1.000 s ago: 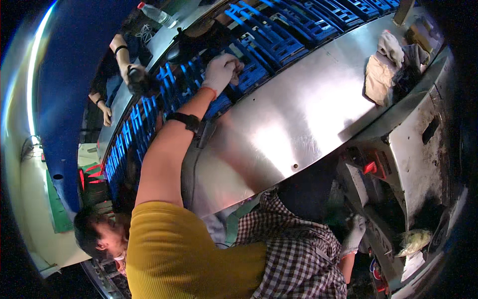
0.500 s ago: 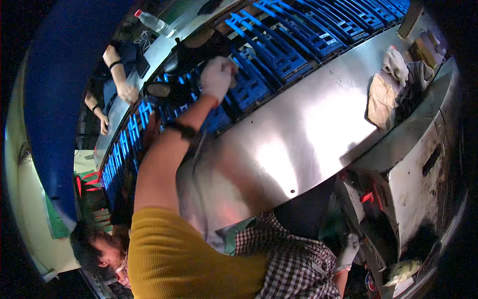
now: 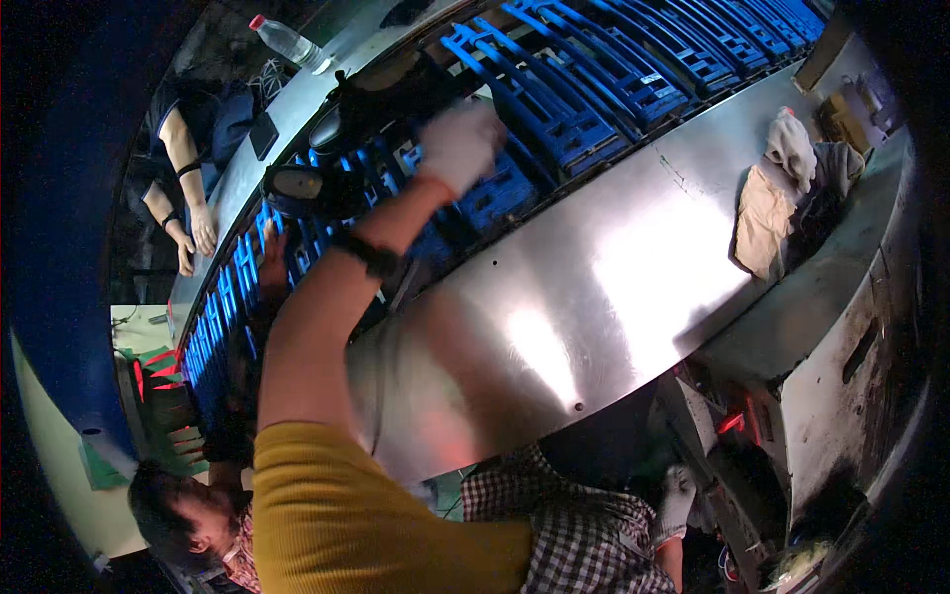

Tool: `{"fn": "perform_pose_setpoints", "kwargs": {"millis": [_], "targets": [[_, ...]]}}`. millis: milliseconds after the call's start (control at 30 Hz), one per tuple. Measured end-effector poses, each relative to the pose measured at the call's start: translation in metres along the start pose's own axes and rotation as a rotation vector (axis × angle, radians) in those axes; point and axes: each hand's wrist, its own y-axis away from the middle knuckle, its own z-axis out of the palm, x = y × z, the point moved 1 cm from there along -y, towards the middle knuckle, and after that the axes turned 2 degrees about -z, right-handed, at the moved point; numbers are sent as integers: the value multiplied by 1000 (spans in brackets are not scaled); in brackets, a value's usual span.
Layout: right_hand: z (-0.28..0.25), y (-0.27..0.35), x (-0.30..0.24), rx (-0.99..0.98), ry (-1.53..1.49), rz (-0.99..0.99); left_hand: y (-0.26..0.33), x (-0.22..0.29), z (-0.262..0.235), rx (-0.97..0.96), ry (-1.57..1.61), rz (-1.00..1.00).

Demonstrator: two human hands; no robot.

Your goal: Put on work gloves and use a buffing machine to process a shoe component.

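My left arm, in a yellow sleeve, stretches across the metal ledge. At its end my left hand (image 3: 460,148), in a white glove, is over the blue slatted conveyor (image 3: 584,139), blurred, with fingers curled; what they hold is hidden. A pale edge (image 3: 484,92) shows just beyond its knuckles. Beside this hand, black shoe-like items (image 3: 391,94) lie on the slats, one with a greyish oval part (image 3: 297,181). Low at the right, beside my checkered apron (image 3: 594,505), my right hand (image 3: 677,495), also gloved, is loosely closed; its contents cannot be made out.
Shiny metal ledge (image 3: 554,267) borders the conveyor's near side. Crumpled brown paper (image 3: 764,218) and cloths (image 3: 790,147) lie at its right end, above a worn metal housing (image 3: 831,396). Across stand a bottle (image 3: 292,45) and a person's hands (image 3: 203,230). Another person (image 3: 188,515) is at lower left.
My left hand has moved a little to the right over the slats. The person's hand across the conveyor has drawn back from the black items. The whole view has shifted slightly.
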Motion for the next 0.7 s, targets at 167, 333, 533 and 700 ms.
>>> {"fn": "perform_pose_setpoints", "kwargs": {"millis": [167,333,533,700], "targets": [[-9,-2,10,-58,-140,51,-32,-6,-7,65,-91,-164],[-24,-4,23,-155,-117,-88,-41,-11,4,51,-174,-51],[-9,-12,43,-14,-305,-9,73,20,-14,-79,329,-79],[-17,-12,35,-27,-100,-28,28,-33,-21,181,-16,-89]]}}
